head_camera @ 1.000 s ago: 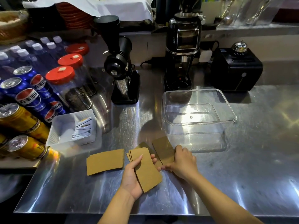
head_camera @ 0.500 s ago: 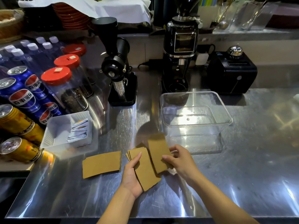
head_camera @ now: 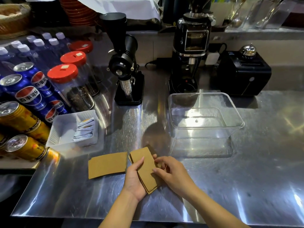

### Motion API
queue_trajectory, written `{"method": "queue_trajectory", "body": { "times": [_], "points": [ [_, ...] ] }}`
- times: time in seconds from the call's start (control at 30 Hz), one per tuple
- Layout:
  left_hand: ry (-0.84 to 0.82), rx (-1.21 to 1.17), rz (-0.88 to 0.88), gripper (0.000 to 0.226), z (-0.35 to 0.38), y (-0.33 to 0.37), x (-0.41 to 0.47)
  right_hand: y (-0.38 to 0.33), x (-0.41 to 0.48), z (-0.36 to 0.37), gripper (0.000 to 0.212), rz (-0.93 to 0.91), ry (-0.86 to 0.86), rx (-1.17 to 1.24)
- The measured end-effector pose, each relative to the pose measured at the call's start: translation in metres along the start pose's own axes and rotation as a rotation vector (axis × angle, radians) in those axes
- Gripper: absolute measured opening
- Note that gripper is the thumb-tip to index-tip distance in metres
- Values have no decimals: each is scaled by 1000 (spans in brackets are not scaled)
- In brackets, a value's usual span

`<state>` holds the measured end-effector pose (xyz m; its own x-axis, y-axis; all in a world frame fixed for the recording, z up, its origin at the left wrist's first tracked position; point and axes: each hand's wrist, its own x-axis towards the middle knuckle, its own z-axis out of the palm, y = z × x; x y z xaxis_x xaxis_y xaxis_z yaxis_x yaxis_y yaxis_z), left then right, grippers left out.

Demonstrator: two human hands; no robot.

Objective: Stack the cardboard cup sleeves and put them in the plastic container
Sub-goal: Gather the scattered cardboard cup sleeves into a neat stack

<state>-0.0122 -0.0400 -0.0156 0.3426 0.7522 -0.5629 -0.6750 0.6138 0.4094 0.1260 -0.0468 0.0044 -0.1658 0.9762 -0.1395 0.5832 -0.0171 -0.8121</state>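
Observation:
A stack of brown cardboard cup sleeves rests in my left hand, thumb on top, just above the steel counter. My right hand pinches the stack's right edge with its fingertips. One more flat sleeve lies on the counter just left of the stack. The clear plastic container stands open and holds nothing, behind and to the right of my hands.
A white tray with sachets sits at the left, beside soda cans and red-lidded jars. Two black grinders and a black box stand at the back. The counter's front edge runs just below my wrists.
My right hand has brought the sleeve it held over to the left and laid it on the stack in my left hand. The lone sleeve on the counter has not moved.

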Motion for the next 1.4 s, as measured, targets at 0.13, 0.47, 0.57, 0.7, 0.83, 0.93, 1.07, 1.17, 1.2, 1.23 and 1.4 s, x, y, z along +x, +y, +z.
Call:
{"method": "queue_trajectory", "body": {
  "times": [0.13, 0.47, 0.57, 0.7, 0.83, 0.93, 1.07, 1.17, 1.2, 1.23, 1.4],
  "points": [
    [32, 3, 51, 34, -6, 5, 0, 3, 8, 3, 18, 24, 121, -1],
    [98, 6, 104, 34, -21, 14, -1, 27, 26, 15, 62, 227, 83, -426],
    [109, -11, 101, 33, -22, 15, -2, 26, 32, 13, 59, 274, 57, -394],
    [110, 9, 132, 31, -23, 16, -1, 23, 35, 6, 47, 315, 32, -206],
    [116, 25, 134, 31, -20, 16, 1, 23, 33, 0, 37, 325, 37, -9],
    [108, 15, 107, 36, -15, 17, 0, 23, 32, -4, 29, 326, 159, 169],
    [143, 18, 102, 40, -10, 16, 3, 22, 27, -11, 29, 325, 253, 439],
    [138, -7, 81, 36, -5, 14, 7, 19, 25, -13, 28, 305, 230, 562],
    [127, -11, 72, 36, -3, 13, 9, 17, 26, -13, 27, 298, 218, 596],
    [108, -7, 67, 38, -2, 13, 10, 16, 26, -13, 27, 289, 208, 614],
    [60, -13, 63, 45, 2, 12, 17, 12, 23, -8, 28, 230, 103, 606]
  ]
}}
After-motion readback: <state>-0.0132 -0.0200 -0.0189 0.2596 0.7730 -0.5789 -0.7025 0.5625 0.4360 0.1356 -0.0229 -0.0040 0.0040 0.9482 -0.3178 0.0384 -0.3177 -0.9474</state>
